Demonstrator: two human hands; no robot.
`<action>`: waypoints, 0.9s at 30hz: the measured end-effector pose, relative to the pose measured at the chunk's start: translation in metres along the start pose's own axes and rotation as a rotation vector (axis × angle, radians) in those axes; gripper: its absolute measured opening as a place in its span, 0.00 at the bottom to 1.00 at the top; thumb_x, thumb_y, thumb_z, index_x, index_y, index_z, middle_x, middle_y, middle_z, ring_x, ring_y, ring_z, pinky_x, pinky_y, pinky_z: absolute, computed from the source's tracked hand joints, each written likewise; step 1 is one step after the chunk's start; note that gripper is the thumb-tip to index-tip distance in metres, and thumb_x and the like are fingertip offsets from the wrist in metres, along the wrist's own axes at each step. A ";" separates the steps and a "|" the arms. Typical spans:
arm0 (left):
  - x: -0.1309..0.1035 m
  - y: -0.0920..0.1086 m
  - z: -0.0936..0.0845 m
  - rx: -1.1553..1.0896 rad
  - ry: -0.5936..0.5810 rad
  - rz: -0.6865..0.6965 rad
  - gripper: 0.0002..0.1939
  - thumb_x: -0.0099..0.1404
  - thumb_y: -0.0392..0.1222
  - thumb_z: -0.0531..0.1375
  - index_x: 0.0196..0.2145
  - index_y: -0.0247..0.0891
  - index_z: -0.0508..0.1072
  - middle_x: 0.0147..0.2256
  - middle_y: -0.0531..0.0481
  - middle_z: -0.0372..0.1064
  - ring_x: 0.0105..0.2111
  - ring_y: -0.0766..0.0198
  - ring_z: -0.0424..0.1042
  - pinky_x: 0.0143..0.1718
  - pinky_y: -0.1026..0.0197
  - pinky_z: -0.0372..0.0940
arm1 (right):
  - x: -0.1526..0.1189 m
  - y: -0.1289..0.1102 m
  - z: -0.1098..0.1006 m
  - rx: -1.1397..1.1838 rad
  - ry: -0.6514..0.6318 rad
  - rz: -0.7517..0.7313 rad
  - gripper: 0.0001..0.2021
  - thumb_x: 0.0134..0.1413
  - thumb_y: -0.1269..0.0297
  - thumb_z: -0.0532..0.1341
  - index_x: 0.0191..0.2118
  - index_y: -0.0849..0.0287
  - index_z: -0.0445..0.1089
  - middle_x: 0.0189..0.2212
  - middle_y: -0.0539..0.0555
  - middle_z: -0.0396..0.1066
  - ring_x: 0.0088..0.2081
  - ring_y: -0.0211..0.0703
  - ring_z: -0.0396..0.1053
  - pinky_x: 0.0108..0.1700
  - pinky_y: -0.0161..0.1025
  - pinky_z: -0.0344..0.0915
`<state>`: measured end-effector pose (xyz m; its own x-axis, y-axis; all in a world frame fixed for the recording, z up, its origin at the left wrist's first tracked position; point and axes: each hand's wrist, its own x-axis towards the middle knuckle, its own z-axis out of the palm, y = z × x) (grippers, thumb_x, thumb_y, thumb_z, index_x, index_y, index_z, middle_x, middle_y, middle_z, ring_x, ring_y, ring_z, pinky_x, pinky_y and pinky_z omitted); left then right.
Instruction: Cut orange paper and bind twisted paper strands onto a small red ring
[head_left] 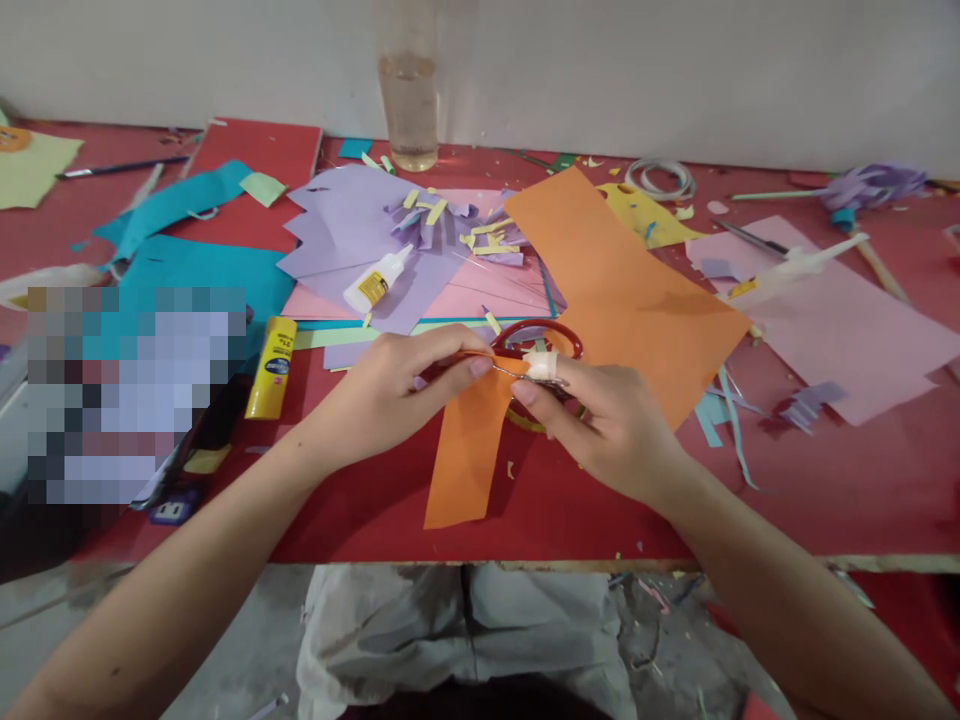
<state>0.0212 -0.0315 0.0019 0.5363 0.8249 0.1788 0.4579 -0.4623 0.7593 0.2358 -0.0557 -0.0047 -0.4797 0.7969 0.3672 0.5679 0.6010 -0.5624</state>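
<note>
My left hand (pixel 397 395) pinches the upper end of an orange paper strip (pixel 466 465), which hangs down over the red table. My right hand (pixel 607 415), with a white wrap on its index finger, has its thumb and finger closed on a thin metal piece at the strip's top edge. Whether this is a wire or a tool I cannot make out. Both sets of fingertips are close together. Just behind them lie red-handled scissors (pixel 559 328), partly hidden by my right hand. A larger orange sheet (pixel 630 290) lies behind my right hand.
A yellow glue stick (pixel 271 368), a small glue bottle (pixel 377 278) and purple sheets (pixel 352 215) lie left and behind. A bottle of liquid (pixel 411 110) stands by the wall. Pink paper (pixel 832 320) and scraps are at right. The table's front edge (pixel 525 565) is near my lap.
</note>
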 end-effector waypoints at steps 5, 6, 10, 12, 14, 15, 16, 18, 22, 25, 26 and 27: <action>-0.001 0.002 -0.002 -0.014 0.013 0.026 0.13 0.72 0.47 0.53 0.38 0.38 0.74 0.32 0.53 0.73 0.29 0.70 0.67 0.29 0.68 0.60 | -0.001 0.000 0.001 0.113 -0.032 0.051 0.11 0.66 0.64 0.55 0.30 0.56 0.62 0.19 0.44 0.61 0.21 0.33 0.62 0.26 0.32 0.57; -0.001 0.003 -0.003 -0.014 0.015 0.029 0.13 0.72 0.47 0.53 0.37 0.38 0.74 0.32 0.53 0.73 0.29 0.70 0.67 0.28 0.69 0.59 | 0.000 0.001 0.001 0.131 -0.040 0.057 0.11 0.66 0.63 0.55 0.30 0.56 0.62 0.19 0.44 0.60 0.21 0.32 0.62 0.26 0.32 0.57; -0.002 0.005 -0.004 -0.013 0.020 0.041 0.12 0.72 0.45 0.54 0.37 0.38 0.75 0.30 0.54 0.72 0.26 0.71 0.66 0.26 0.69 0.58 | 0.000 0.001 0.001 0.187 -0.046 0.051 0.12 0.67 0.61 0.54 0.30 0.57 0.63 0.18 0.43 0.59 0.19 0.31 0.58 0.24 0.32 0.55; -0.002 0.006 -0.006 -0.014 0.025 0.049 0.11 0.71 0.43 0.55 0.38 0.38 0.75 0.29 0.54 0.72 0.26 0.72 0.66 0.26 0.70 0.58 | 0.001 0.001 0.000 0.229 -0.038 0.057 0.12 0.68 0.60 0.53 0.32 0.57 0.64 0.17 0.43 0.60 0.18 0.30 0.57 0.23 0.31 0.54; -0.003 0.006 -0.007 -0.007 0.029 0.061 0.10 0.71 0.43 0.55 0.37 0.38 0.75 0.29 0.55 0.72 0.26 0.72 0.66 0.26 0.70 0.58 | 0.000 0.000 0.000 0.265 -0.023 0.085 0.10 0.68 0.60 0.53 0.35 0.57 0.65 0.18 0.43 0.60 0.18 0.31 0.58 0.23 0.31 0.55; -0.003 0.007 -0.008 0.000 0.029 0.066 0.10 0.71 0.43 0.55 0.37 0.38 0.74 0.29 0.55 0.72 0.26 0.72 0.66 0.26 0.70 0.58 | 0.000 0.000 0.000 0.279 -0.015 0.103 0.09 0.68 0.60 0.54 0.36 0.57 0.65 0.18 0.43 0.61 0.18 0.31 0.58 0.23 0.32 0.56; -0.003 0.007 -0.008 0.009 0.029 0.067 0.10 0.71 0.43 0.55 0.37 0.38 0.74 0.28 0.55 0.71 0.26 0.72 0.66 0.27 0.70 0.58 | 0.000 -0.001 0.000 0.290 -0.010 0.121 0.09 0.67 0.60 0.54 0.38 0.57 0.66 0.19 0.43 0.61 0.18 0.31 0.59 0.23 0.32 0.57; -0.002 0.006 -0.008 0.021 0.026 0.070 0.10 0.71 0.44 0.55 0.36 0.38 0.75 0.28 0.55 0.71 0.26 0.71 0.66 0.27 0.69 0.58 | 0.000 -0.001 0.000 0.312 -0.004 0.141 0.07 0.67 0.61 0.55 0.40 0.57 0.66 0.20 0.44 0.62 0.18 0.31 0.60 0.23 0.31 0.58; -0.002 0.005 -0.008 0.036 0.027 0.068 0.11 0.71 0.44 0.55 0.37 0.39 0.75 0.28 0.55 0.71 0.25 0.71 0.64 0.27 0.69 0.58 | -0.001 -0.001 0.001 0.351 0.019 0.137 0.06 0.66 0.62 0.56 0.42 0.58 0.67 0.20 0.43 0.63 0.18 0.29 0.62 0.21 0.30 0.59; -0.002 0.005 -0.008 0.018 0.019 0.044 0.12 0.71 0.45 0.55 0.36 0.39 0.75 0.27 0.55 0.70 0.25 0.71 0.63 0.26 0.69 0.57 | -0.001 0.000 0.002 0.375 0.023 0.150 0.07 0.66 0.62 0.56 0.43 0.58 0.67 0.20 0.43 0.62 0.18 0.29 0.63 0.21 0.29 0.60; -0.002 0.005 -0.009 -0.001 0.009 0.031 0.12 0.71 0.44 0.55 0.35 0.39 0.75 0.27 0.55 0.69 0.25 0.71 0.63 0.26 0.69 0.57 | -0.001 0.000 0.002 0.387 0.020 0.157 0.07 0.66 0.62 0.56 0.44 0.58 0.68 0.20 0.42 0.61 0.18 0.29 0.62 0.21 0.29 0.60; -0.002 0.005 -0.009 -0.024 -0.004 0.017 0.12 0.71 0.44 0.55 0.34 0.38 0.75 0.26 0.55 0.68 0.25 0.71 0.62 0.25 0.69 0.56 | -0.002 0.000 0.003 0.402 0.014 0.167 0.08 0.66 0.62 0.55 0.45 0.58 0.68 0.19 0.42 0.60 0.18 0.29 0.61 0.21 0.29 0.60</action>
<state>0.0158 -0.0324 0.0107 0.5466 0.8157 0.1895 0.4316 -0.4683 0.7710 0.2351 -0.0571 -0.0076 -0.3925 0.8835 0.2557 0.3300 0.3948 -0.8575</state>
